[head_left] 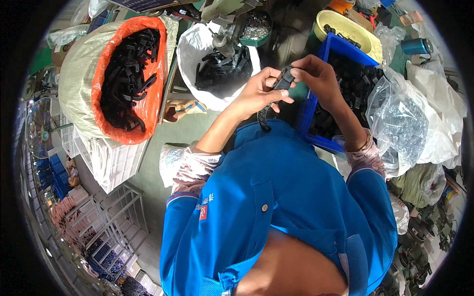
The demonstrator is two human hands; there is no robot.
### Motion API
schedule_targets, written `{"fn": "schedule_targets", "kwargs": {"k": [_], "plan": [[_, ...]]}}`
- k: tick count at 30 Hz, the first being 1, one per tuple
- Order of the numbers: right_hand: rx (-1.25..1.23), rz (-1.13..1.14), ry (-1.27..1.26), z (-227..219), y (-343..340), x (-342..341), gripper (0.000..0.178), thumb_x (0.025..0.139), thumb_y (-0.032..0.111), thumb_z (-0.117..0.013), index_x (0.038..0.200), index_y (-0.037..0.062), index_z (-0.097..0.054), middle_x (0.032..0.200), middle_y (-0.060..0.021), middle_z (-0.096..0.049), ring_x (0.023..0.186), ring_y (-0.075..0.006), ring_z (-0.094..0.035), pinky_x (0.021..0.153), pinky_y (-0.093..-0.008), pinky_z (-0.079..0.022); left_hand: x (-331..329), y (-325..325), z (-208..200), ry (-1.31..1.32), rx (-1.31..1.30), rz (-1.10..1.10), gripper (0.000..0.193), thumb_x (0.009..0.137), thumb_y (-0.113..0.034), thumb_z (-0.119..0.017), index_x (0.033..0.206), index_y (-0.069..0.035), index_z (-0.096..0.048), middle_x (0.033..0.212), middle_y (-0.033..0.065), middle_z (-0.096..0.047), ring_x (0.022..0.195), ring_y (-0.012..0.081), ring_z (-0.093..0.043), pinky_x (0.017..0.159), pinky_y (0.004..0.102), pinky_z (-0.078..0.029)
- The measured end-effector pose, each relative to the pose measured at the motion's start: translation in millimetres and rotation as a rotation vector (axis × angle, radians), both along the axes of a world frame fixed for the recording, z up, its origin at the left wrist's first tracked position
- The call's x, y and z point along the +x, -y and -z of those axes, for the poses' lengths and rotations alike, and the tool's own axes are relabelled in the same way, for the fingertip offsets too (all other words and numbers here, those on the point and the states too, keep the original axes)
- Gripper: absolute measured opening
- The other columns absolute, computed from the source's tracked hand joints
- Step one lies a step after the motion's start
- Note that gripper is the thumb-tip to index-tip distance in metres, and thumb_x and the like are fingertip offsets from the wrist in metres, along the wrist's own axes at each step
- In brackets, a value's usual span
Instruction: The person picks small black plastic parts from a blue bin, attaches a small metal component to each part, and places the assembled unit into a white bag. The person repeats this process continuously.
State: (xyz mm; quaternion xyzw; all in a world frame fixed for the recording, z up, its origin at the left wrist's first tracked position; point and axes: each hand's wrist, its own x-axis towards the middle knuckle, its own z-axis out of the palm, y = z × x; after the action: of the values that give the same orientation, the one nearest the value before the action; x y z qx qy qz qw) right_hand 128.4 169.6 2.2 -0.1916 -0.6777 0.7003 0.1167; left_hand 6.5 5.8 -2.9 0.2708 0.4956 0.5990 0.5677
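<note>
A black plastic part (283,82) with a curved, ribbed lower end is held in front of the chest, between the two hands. Its blocky body is gripped by the left hand (257,92), whose thumb is laid across it while the other fingers are closed around from behind; the curved end is left hanging below, toward the blue shirt (296,163). The upper end of the part is met by the right hand (322,81), its thumb and forefinger drawn narrowly together there; whether a small piece is pinched between them cannot be made out for certain. Beneath the right forearm, a blue bin (307,111) is filled with small black pieces (351,81). Beyond the left hand, more black parts (224,69) are held in a white bag (189,49), and farther left a woven sack (76,81) is lined with an orange bag (98,93) and loaded with similar curved parts (131,74). Small metal pieces (256,27) are contained in a green tray (256,42) near the white bag. Behind the blue bin, a yellow tub (363,43) is seen, and to its right a clear plastic bag (400,123) is rested.
</note>
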Motion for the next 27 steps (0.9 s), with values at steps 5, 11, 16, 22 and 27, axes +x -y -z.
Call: {"fn": "schedule_targets", "kwargs": {"k": [5,11,16,22,27], "plan": [[-0.175,-0.005,-0.089,12,1,6,0.019,0.086,0.009,-0.063,0.102,-0.0005,-0.061,0.094,-0.0033,-0.062,0.087,-0.0082,-0.056,0.079,-0.0232,-0.044,9,-12,6,-0.322,-0.055,-0.212,0.041,0.083,-0.004,-0.068,0.111,-0.004,-0.037,0.094,0.0122,-0.063,0.078,0.0176,-0.065,0.058,0.0260,-0.054],[-0.111,-0.137,-0.124,6,-23,9,0.017,0.086,0.011,-0.064,0.096,-0.0012,-0.065,0.105,-0.0057,-0.060,0.089,-0.0095,-0.057,0.078,-0.0243,-0.045,12,-14,10,-0.410,0.026,-0.271,0.018,0.081,-0.006,-0.070,0.086,-0.004,-0.053,0.075,0.0036,-0.064,0.059,0.0034,-0.056,0.048,0.0165,-0.039],[0.649,0.245,-0.073,44,-178,-23,0.020,0.087,0.020,-0.060,0.093,0.0020,-0.068,0.080,-0.0073,-0.068,0.073,-0.0119,-0.061,0.070,-0.0294,-0.050,7,-14,4,-0.301,0.039,-0.330,0.026,0.083,-0.005,-0.069,0.072,-0.007,-0.045,0.063,-0.0011,-0.054,0.054,0.0050,-0.053,0.049,0.0190,-0.038],[1.083,0.022,0.611,109,-291,-66,0.037,0.079,0.039,-0.065,0.079,0.0016,-0.068,0.078,-0.0197,-0.065,0.077,-0.0338,-0.064,0.068,-0.0400,-0.050,18,-6,14,-0.333,0.001,-0.428,0.026,0.085,-0.006,-0.067,0.073,-0.006,-0.044,0.070,-0.0002,-0.048,0.055,0.0057,-0.054,0.049,0.0204,-0.041],[1.069,0.087,0.769,131,-283,-82,0.041,0.074,0.039,-0.067,0.085,-0.0009,-0.066,0.091,-0.0260,-0.064,0.087,-0.0390,-0.063,0.073,-0.0435,-0.050,17,10,3,-0.329,-0.027,-0.536,0.023,0.087,-0.008,-0.065,0.077,-0.006,-0.045,0.080,0.0045,-0.058,0.059,0.0070,-0.057,0.052,0.0203,-0.045]]}}
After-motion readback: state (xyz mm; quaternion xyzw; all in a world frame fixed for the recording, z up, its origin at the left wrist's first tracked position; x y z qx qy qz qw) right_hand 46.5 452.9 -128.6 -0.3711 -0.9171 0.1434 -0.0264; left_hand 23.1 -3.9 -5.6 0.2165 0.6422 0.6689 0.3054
